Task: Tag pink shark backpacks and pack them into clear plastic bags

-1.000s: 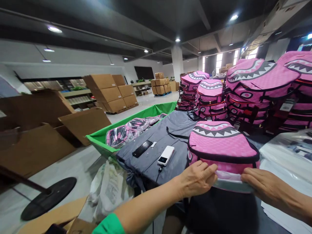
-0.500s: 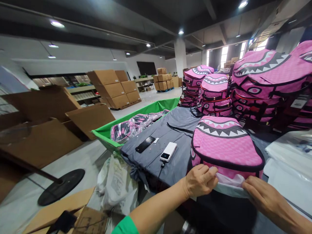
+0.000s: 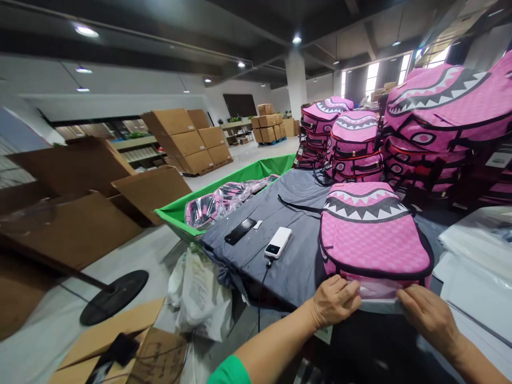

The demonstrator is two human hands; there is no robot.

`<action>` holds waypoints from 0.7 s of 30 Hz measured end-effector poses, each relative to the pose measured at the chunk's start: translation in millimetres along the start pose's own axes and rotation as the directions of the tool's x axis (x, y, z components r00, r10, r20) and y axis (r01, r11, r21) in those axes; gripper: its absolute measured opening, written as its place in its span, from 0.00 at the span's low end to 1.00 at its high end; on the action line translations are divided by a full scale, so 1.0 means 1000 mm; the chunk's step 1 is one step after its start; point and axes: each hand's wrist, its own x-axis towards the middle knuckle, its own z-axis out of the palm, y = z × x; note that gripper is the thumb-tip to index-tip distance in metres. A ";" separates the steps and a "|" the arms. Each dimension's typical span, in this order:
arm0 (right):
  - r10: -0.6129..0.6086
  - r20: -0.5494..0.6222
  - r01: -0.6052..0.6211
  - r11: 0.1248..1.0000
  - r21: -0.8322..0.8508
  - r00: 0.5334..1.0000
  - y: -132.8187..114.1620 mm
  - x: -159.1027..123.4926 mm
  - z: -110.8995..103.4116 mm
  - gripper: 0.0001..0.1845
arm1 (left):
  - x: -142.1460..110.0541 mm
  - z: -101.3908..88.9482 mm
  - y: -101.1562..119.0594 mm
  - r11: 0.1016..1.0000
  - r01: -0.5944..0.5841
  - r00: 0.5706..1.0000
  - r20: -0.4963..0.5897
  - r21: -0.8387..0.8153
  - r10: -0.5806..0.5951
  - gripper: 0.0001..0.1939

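Left hand (image 3: 335, 302): I read it closed on the near edge of the clear plastic bag (image 3: 378, 292).
Right hand (image 3: 429, 314): I read it gripping the same edge, further right.
Pink shark-print backpack (image 3: 374, 234): lying flat, near end in the bag, on the grey-covered table (image 3: 296, 266).
Left of backpack: white power bank (image 3: 278, 242), black phone (image 3: 240, 231).
Far right: stacked pink backpacks (image 3: 354, 144).

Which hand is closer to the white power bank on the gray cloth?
Left: the left hand sits lower right of the power bank; the right hand is farther right.
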 end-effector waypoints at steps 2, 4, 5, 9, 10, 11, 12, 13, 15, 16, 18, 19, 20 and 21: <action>0.022 -0.008 -0.022 1.000 0.009 1.000 -0.004 -0.012 0.003 0.13 | -0.013 0.003 0.006 0.998 -0.029 0.997 0.076 -0.056 0.033 0.06; 0.104 0.049 -0.109 0.988 0.109 0.993 -0.009 -0.018 0.001 0.14 | -0.020 0.000 0.009 0.992 -0.038 0.989 0.140 -0.121 0.055 0.13; 0.156 0.121 -0.176 0.968 0.178 0.980 -0.010 -0.018 -0.002 0.16 | -0.021 -0.003 0.009 0.989 -0.020 0.986 0.161 -0.150 0.044 0.18; 0.234 0.464 -0.419 0.839 0.348 0.854 0.000 -0.009 -0.009 0.16 | -0.016 -0.012 0.011 0.974 0.151 0.979 0.161 -0.171 -0.124 0.22; 0.223 0.529 -0.448 0.825 0.345 0.819 0.004 -0.006 -0.009 0.13 | -0.015 -0.013 0.012 0.968 0.186 0.976 0.144 -0.171 -0.162 0.22; 0.210 0.573 -0.459 0.823 0.334 0.792 0.007 -0.004 -0.008 0.11 | -0.014 -0.014 0.013 0.963 0.210 0.974 0.127 -0.171 -0.189 0.21; 0.197 0.590 -0.451 0.833 0.321 0.783 0.010 -0.002 -0.007 0.10 | -0.013 -0.014 0.015 0.960 0.223 0.972 0.114 -0.168 -0.206 0.20; 0.179 0.578 -0.416 0.856 0.308 0.796 0.011 0.000 -0.007 0.09 | -0.013 -0.013 0.015 0.960 0.228 0.971 0.103 -0.160 -0.214 0.18; 0.112 0.443 -0.257 0.924 0.282 0.890 0.010 0.005 -0.010 0.12 | -0.011 -0.011 0.013 0.968 0.200 0.979 0.079 -0.151 -0.190 0.14; 0.055 0.354 -0.154 0.954 0.257 0.934 0.010 0.007 -0.013 0.13 | -0.010 -0.010 0.011 0.974 0.156 0.987 0.070 -0.161 -0.147 0.12; -0.088 0.211 0.044 0.977 0.208 0.973 0.008 0.015 -0.019 0.16 | -0.004 -0.008 0.002 0.975 0.024 0.995 0.102 -0.221 -0.001 0.11; -0.155 0.181 0.116 0.972 0.205 0.971 0.008 0.020 -0.022 0.17 | 0.001 -0.009 -0.004 0.963 -0.048 0.987 0.138 -0.264 0.087 0.12; -0.208 0.182 0.165 0.960 0.226 0.961 0.009 0.024 -0.023 0.17 | 0.006 -0.009 -0.010 0.946 -0.105 0.970 0.179 -0.308 0.166 0.13; -0.251 0.207 0.193 0.945 0.265 0.945 0.010 0.028 -0.024 0.17 | 0.011 -0.011 -0.016 0.926 -0.147 0.949 0.214 -0.347 0.231 0.15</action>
